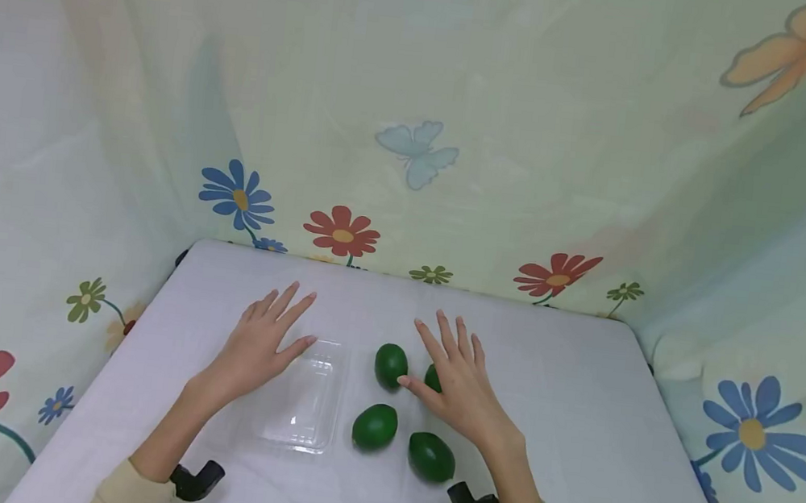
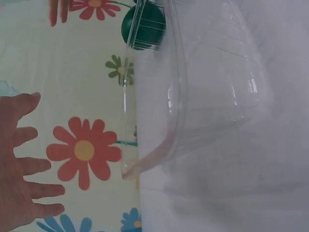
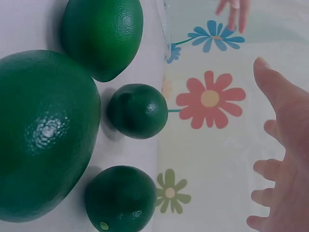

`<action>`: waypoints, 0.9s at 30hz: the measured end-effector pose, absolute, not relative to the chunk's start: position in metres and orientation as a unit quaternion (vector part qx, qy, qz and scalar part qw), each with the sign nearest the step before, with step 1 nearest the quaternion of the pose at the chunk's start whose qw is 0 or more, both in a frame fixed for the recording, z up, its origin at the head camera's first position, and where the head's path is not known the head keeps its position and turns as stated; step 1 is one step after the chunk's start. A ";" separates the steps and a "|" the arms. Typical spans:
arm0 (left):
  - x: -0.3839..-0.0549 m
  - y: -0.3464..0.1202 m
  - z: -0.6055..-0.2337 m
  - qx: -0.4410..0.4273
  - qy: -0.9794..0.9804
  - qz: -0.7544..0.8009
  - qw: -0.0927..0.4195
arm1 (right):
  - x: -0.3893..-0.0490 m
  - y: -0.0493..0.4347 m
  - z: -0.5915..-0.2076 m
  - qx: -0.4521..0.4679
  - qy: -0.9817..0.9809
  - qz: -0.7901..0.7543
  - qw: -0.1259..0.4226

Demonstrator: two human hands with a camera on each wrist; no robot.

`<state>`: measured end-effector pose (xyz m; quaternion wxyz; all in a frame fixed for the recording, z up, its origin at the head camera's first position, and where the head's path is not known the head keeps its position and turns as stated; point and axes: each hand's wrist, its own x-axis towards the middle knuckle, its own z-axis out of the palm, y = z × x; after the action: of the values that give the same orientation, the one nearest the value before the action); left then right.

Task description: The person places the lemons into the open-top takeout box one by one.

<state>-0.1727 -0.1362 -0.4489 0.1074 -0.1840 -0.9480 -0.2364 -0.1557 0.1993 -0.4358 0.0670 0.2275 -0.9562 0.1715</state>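
My left hand (image 1: 258, 351) hovers with fingers spread over the left part of a clear plastic box (image 1: 318, 405), holding nothing. In the left wrist view the box (image 2: 178, 96) stands with its transparent walls facing the camera. My right hand (image 1: 459, 382), fingers also spread and empty, is above the green limes. One lime (image 1: 390, 365) lies by its thumb tip, and another (image 1: 433, 377) is mostly hidden behind the hand. Closer to me lie a third lime (image 1: 375, 427) and a lime (image 1: 431, 457) with a pointed end. The right wrist view shows these limes (image 3: 137, 111) large and glossy.
A white-covered table (image 1: 545, 362) carries everything. Behind and beside it hangs a pale curtain (image 1: 300, 112) printed with flowers and butterflies. Each wrist wears a black camera mount (image 1: 199, 481). The limes sit just right of the box.
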 end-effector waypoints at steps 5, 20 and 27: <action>-0.175 -0.147 -0.461 -0.125 -0.944 -0.302 0.053 | -0.153 0.203 -0.438 0.217 -0.958 0.174 0.063; -0.151 -0.167 -0.502 0.072 -0.849 -0.513 -0.103 | -0.152 0.211 -0.443 0.206 -0.961 0.180 0.048; -0.147 -0.167 -0.501 0.112 -0.807 -0.574 -0.075 | -0.157 0.210 -0.445 0.205 -0.961 0.183 0.042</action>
<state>-0.1469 -0.1675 -0.5013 -0.0754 0.1122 -0.8075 -0.5742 -0.1574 0.2098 -0.4452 0.0425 0.2055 -0.9605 0.1826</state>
